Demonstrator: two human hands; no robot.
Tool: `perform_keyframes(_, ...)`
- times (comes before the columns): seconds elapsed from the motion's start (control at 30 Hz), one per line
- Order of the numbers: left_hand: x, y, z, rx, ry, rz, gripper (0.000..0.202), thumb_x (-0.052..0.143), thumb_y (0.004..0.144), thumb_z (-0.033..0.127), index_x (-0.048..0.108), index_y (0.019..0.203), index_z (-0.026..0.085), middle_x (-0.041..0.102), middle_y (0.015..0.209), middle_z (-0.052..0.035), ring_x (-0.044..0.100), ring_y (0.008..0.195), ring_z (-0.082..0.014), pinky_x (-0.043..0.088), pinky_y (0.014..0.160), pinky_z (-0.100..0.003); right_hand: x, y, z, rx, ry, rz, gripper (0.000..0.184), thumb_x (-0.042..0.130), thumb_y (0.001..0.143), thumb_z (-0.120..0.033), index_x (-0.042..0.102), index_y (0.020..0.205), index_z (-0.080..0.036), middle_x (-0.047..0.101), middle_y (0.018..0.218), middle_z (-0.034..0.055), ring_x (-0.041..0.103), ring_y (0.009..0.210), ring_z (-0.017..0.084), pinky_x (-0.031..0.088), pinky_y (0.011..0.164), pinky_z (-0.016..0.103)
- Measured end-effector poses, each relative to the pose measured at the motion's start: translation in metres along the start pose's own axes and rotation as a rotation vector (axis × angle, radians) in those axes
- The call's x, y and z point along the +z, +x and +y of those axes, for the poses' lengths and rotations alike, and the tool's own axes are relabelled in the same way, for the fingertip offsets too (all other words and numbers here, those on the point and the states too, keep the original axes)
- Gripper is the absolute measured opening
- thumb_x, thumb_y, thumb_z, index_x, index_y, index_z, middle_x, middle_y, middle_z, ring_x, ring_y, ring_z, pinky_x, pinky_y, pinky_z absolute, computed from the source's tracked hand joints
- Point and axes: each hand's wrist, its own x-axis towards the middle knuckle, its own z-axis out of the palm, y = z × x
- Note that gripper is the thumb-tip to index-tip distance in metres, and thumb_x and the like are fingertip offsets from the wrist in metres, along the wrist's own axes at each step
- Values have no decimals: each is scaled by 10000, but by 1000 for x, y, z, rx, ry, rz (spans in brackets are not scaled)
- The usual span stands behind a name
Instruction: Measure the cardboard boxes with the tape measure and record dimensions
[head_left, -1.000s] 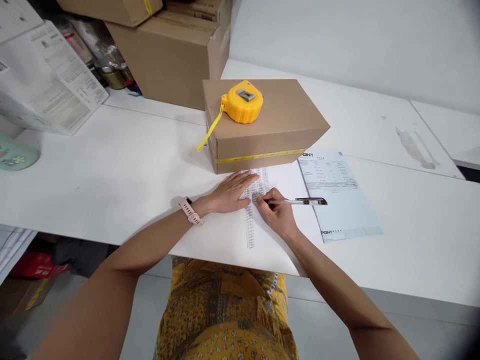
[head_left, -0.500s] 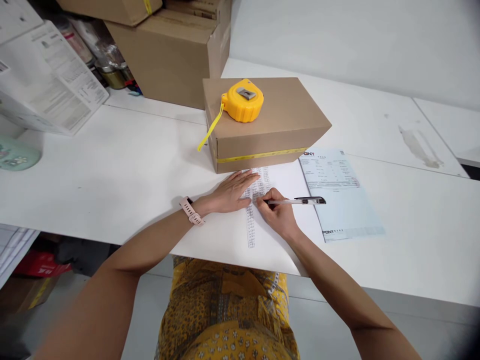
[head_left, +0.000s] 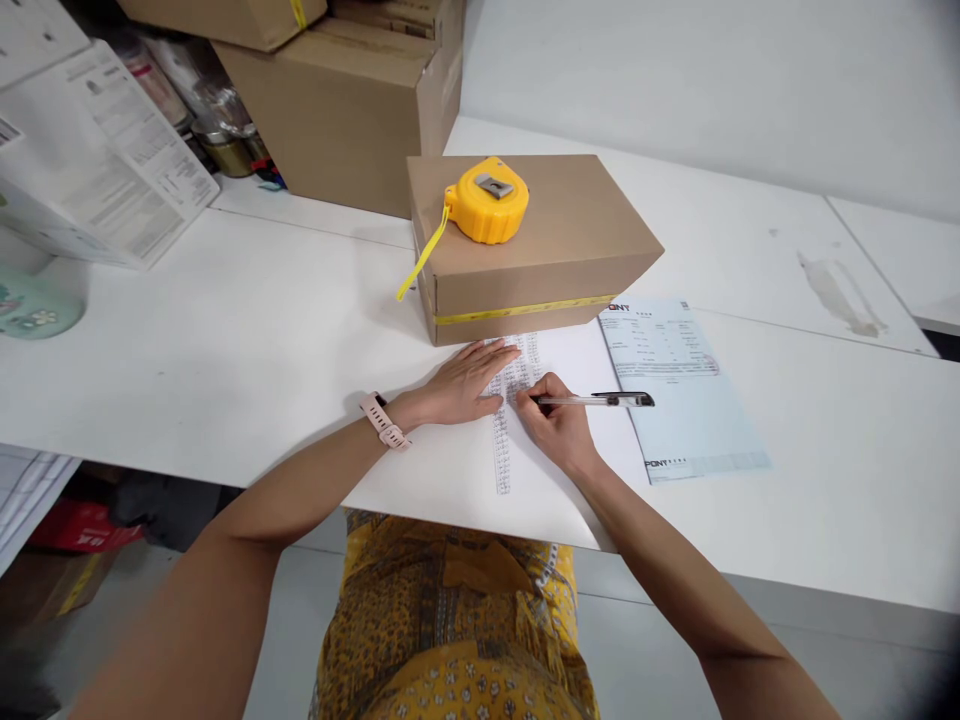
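Pen is held in the closed right hand, tip on the printed sheet near the front edge of the table. Left hand lies flat, fingers extended, grasping nothing, pinning the sheet. Risk: should that palm lift, pen pressure could drag the sheet.

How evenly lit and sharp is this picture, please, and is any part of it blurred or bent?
Head view: soft, even light, no glare on the white table; a faint shadow falls left of the box; the centre is sharp, yet the print on the sheet under the left hand and the pen is too small to read; the bottom corners darken and blur.
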Motion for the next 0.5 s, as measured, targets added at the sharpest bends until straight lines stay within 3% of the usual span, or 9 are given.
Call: perform_keyframes(0.5,0,0,-1,7,-5,9,720,480,917,275,240,1593,213,286,1711,-87,160,1611,-230,128,1315,-443,-1,1,-2,29,31,20,320,685,833,-408,462,671,-245,428,596,-50,364,569,121,318,540,287)
